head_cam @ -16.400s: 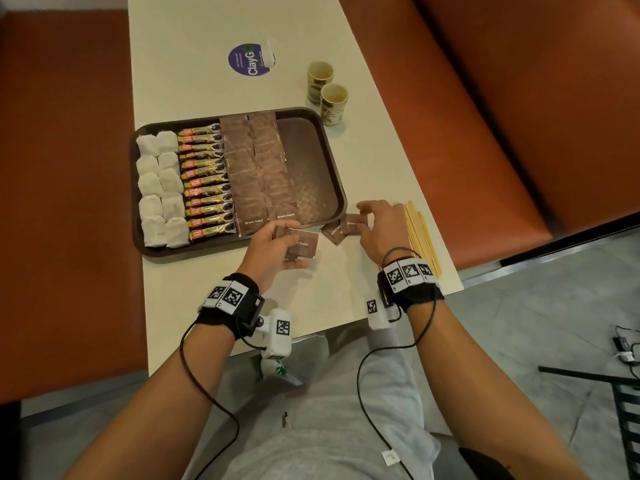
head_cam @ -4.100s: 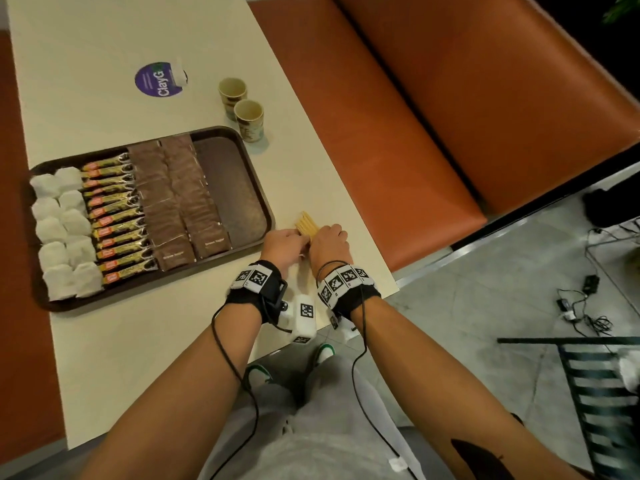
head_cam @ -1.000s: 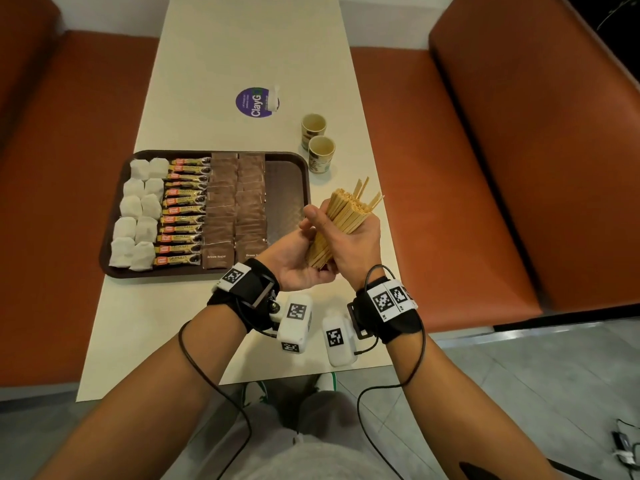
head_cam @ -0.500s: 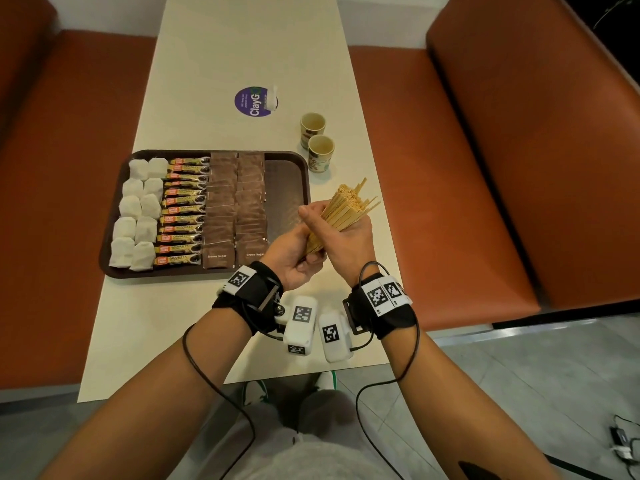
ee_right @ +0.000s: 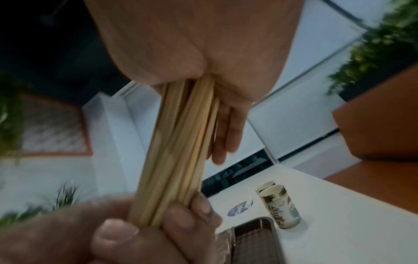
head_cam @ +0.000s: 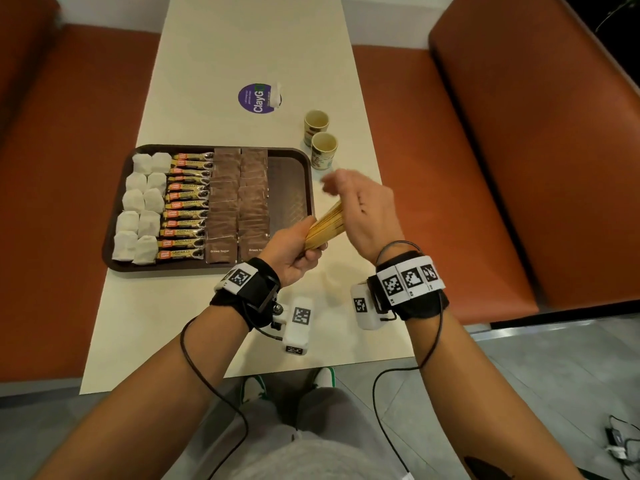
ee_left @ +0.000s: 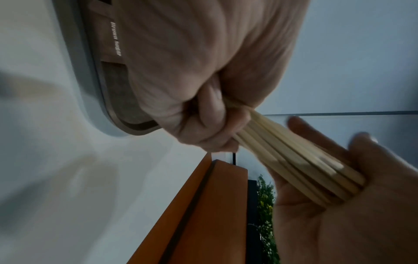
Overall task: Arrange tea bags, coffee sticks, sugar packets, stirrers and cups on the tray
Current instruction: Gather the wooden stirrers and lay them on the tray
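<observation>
My left hand (head_cam: 294, 251) grips the lower end of a bundle of wooden stirrers (head_cam: 325, 223), held slanted just off the right edge of the brown tray (head_cam: 117, 216). My right hand (head_cam: 360, 206) is flat, fingers straight, with its palm against the bundle's upper ends. The left wrist view shows the stirrers (ee_left: 282, 155) running into that open palm (ee_left: 350, 205). The tray holds rows of white tea bags (head_cam: 138, 213), coffee sticks (head_cam: 185, 206) and brown sugar packets (head_cam: 239, 202); its right strip (head_cam: 289, 192) is bare. Two paper cups (head_cam: 323, 148) stand on the table beyond the tray's far right corner.
A round purple sticker (head_cam: 258, 98) lies on the cream table (head_cam: 242, 39) beyond the cups. Orange bench seats (head_cam: 433, 150) flank the table on both sides. The table's near edge (head_cam: 242, 375) is just behind my wrists.
My right hand has let go of the bundle and now lies flat against its upper ends. The stirrer ends that stuck out unevenly are hidden behind the palm. The bundle sits lower and flatter.
</observation>
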The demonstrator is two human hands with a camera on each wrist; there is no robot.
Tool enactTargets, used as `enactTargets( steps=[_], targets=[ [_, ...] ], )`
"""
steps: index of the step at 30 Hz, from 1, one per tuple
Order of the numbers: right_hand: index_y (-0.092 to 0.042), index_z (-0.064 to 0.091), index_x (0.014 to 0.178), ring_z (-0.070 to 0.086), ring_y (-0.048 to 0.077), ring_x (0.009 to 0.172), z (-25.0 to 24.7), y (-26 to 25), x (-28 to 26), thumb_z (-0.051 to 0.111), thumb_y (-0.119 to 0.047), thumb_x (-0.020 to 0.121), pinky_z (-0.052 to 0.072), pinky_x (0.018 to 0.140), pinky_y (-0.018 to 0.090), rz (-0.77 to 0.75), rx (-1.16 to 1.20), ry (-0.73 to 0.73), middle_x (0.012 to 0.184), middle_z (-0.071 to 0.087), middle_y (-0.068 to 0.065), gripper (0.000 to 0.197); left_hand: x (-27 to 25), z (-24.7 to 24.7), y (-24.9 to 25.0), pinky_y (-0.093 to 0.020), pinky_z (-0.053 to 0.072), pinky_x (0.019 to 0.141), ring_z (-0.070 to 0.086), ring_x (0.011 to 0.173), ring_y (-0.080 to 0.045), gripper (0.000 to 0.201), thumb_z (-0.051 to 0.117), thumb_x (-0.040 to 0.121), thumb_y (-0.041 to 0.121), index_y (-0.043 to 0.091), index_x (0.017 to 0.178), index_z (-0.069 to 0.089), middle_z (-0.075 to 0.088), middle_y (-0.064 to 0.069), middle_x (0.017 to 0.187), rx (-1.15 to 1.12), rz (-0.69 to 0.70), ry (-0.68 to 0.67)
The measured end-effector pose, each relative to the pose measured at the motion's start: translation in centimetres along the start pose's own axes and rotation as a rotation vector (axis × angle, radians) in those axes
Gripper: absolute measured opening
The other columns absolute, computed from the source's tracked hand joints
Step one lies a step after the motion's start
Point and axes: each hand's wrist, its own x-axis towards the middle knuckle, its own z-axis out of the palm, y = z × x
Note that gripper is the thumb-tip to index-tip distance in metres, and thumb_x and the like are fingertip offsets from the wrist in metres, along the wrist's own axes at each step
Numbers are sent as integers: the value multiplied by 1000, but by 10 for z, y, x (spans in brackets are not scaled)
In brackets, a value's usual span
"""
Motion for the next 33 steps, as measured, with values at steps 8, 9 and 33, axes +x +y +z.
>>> enactTargets(
  steps=[8,9,33],
  targets=[
    [-22,68,110,64,4,92,7,-2,0,56,-43,100,54,83,27,38,24,-10,98,70,-10,27,-8,-5,6,-13,18,25,40,34,-4,24,51,107,29,12,91,57,54,-5,64,-59,-36,22],
    [-22,67,111,64,4,93,11,-4,-1,63,-42,96,53,84,24,23,57,8,99,69,-11,25,-11,-5,9,-13,17,26,40,33,-3,24,51,107,27,13,90,57,53,-5,63,-80,-29,9],
    [-13,61,93,73,34,84,111,-30,-27,62,-31,98,57,90,56,377,551,-61,79,72,10,19,-52,-61,28,-12,19,29,40,36,-3,41,39,106,53,21,109,63,48,-2,70,-41,-124,-238]
  ],
)
